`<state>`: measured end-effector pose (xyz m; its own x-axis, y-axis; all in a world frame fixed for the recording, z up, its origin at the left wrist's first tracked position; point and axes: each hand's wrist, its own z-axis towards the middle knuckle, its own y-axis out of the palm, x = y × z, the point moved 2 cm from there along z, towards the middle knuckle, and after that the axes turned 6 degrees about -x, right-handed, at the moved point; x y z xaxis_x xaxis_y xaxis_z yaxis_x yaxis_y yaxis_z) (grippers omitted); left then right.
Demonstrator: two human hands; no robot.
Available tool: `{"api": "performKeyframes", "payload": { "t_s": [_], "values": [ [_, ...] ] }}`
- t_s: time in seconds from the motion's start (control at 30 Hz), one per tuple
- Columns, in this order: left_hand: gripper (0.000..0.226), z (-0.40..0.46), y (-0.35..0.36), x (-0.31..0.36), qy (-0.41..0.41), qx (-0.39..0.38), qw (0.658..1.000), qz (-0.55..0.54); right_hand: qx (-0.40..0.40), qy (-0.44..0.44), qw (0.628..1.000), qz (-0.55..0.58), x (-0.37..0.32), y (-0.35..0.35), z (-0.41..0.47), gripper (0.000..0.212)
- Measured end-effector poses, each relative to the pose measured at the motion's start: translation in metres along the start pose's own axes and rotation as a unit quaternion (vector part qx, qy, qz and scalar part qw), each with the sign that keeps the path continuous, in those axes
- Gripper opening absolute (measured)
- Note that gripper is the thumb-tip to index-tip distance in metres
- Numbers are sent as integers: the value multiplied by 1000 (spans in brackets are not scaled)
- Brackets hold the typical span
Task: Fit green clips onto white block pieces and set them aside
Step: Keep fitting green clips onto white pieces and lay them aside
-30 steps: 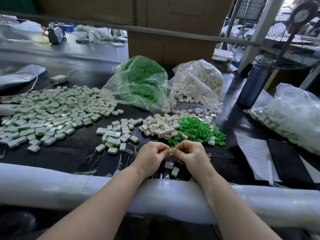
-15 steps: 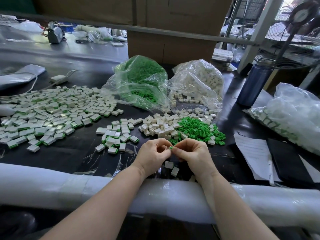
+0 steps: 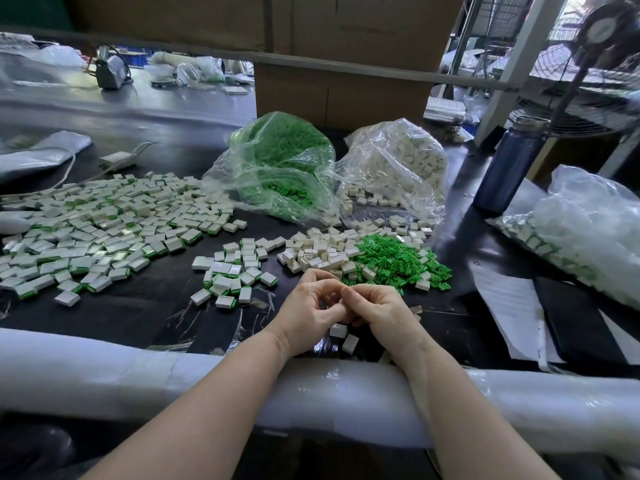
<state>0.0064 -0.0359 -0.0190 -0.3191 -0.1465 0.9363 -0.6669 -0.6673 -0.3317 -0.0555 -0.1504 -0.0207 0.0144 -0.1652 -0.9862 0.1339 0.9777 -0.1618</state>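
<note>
A: How are the hands held?
B: The left hand (image 3: 311,313) and right hand (image 3: 377,311) are curled, fingertips met; whatever is gripped cannot be told.
A: And the green clips (image 3: 394,263)?
B: Heaped on the bench (image 3: 145,313), touching the white blocks (image 3: 318,252).

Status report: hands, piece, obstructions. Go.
Left hand and right hand fingertips together, curled; piece between them hidden. Loose green clips just ahead. Nothing blocking.
</note>
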Motion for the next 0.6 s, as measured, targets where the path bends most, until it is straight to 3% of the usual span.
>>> {"api": "performKeyframes", "payload": {
  "t_s": [0.4, 0.6],
  "values": [
    [22, 1, 4, -1, 7, -47, 998, 42, 25, -3, 999, 21, 1, -1, -2, 21],
    [15, 1, 5, -2, 9, -52, 996, 67, 28, -7, 999, 33, 3, -2, -3, 21]
  ]
}}
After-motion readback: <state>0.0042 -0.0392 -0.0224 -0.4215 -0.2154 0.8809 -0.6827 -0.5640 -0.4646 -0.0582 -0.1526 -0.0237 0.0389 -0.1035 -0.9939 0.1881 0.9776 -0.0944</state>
